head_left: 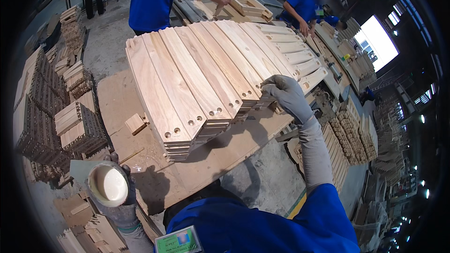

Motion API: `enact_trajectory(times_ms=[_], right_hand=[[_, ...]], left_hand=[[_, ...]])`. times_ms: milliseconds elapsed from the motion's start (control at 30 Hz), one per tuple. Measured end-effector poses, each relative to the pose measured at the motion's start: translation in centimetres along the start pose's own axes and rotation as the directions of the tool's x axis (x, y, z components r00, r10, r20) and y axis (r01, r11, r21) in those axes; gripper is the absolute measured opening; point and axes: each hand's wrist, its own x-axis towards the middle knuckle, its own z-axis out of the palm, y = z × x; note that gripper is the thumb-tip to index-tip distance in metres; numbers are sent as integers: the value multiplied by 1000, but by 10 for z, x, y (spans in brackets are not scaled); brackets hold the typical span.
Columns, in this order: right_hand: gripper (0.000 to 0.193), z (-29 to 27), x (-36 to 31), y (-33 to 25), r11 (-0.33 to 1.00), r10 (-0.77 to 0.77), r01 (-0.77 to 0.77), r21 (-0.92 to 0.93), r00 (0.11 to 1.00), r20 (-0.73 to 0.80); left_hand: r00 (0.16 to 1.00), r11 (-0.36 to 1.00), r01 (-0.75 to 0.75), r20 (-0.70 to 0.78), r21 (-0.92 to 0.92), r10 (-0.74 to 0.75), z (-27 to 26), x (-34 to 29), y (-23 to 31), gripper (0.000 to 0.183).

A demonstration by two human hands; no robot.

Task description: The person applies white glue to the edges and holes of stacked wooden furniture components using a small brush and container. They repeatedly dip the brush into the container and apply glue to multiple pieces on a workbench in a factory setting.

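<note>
Held low at the left is a round cup (113, 185) of creamy white liquid, with my gloved left hand (121, 213) wrapped round it. A flat grey-green piece (80, 170) juts out beside the cup. My right hand (287, 94), in a grey glove, is at the near ends of the stacked wooden slats (187, 70). Its fingers are bent and pressed together; whatever they may hold is hidden. The pale slats lie side by side in several layers, and round holes show near their close ends.
The slats rest on a brown board-topped table (206, 178). A small wood block (135, 124) and a thin stick (131, 156) lie there. Stacked wooden parts (77, 124) stand left, and more stacks (354, 133) right. Co-workers in blue (157, 0) stand beyond the table.
</note>
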Motion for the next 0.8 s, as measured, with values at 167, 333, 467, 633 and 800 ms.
enact_trajectory(times_ms=[167,333,467,633,800], right_hand=[[25,-2,4,7,998,-25,26,-53,1000,10],[23,-15,5,17,999,41,-41,7,999,-10],[27,-32,8,31,999,30,-27,34,995,-94],[25,-31,8,26,996,29,-31,-88,999,-26],[23,-31,12,34,980,1,-2,-198,1000,-7]], left_hand=[[994,984,-107,38,140,103,-2,4,7,59],[992,981,-120,-20,154,125,0,0,-3,61],[999,999,-37,-30,39,39,1,-3,-13,63],[999,978,-7,-43,209,17,-1,-3,-16,76],[997,996,76,-38,56,-74,6,0,-8,73]])
